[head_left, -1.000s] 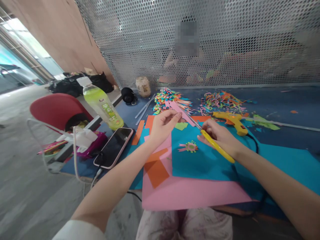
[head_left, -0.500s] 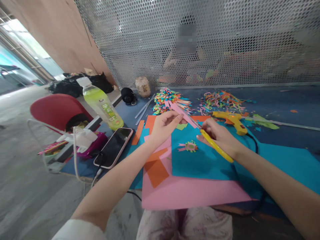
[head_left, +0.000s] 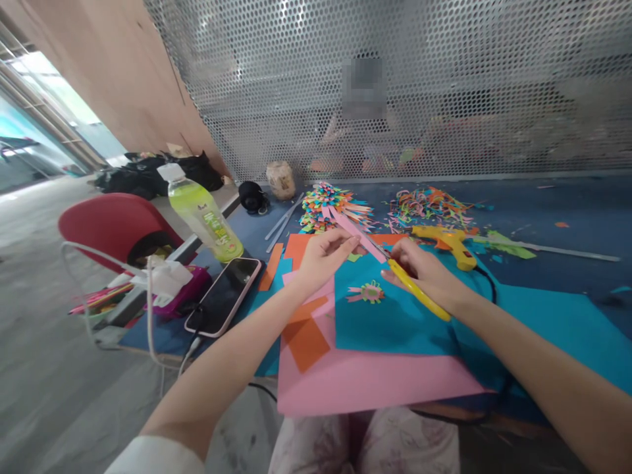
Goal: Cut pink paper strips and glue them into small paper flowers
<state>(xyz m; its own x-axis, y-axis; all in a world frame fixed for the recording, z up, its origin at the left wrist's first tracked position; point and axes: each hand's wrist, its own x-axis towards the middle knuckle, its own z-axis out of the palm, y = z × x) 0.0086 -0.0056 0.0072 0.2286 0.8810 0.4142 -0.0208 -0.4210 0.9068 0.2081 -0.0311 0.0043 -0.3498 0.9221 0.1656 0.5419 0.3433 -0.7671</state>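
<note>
Between the thumb and fingers of my left hand (head_left: 328, 255) is a pink paper strip (head_left: 356, 230), pointing up and left. My right hand (head_left: 417, 266) grips yellow-handled scissors (head_left: 419, 291), whose blades lie along the strip's lower right end. Both hands are above a blue paper sheet (head_left: 395, 332). On that sheet, below the hands, lies a small paper rosette (head_left: 371, 291) in pink and green with a forked pink tail. Behind the strip sits a heap of fringed, many-coloured paper pieces (head_left: 326, 201).
A yellow glue gun (head_left: 447, 243) with a black cord lies to the right, in front of paper scraps (head_left: 429, 205). Orange pieces (head_left: 305, 342) and a large pink sheet (head_left: 375, 385) lie nearer. Leftward are a phone (head_left: 224, 296), a drink bottle (head_left: 205, 220) and a tissue box (head_left: 180, 289).
The whole view has shifted slightly, so things sit a little lower and, on the right, further left. Both hands keep their hold on the strip and scissors, with little visible movement.
</note>
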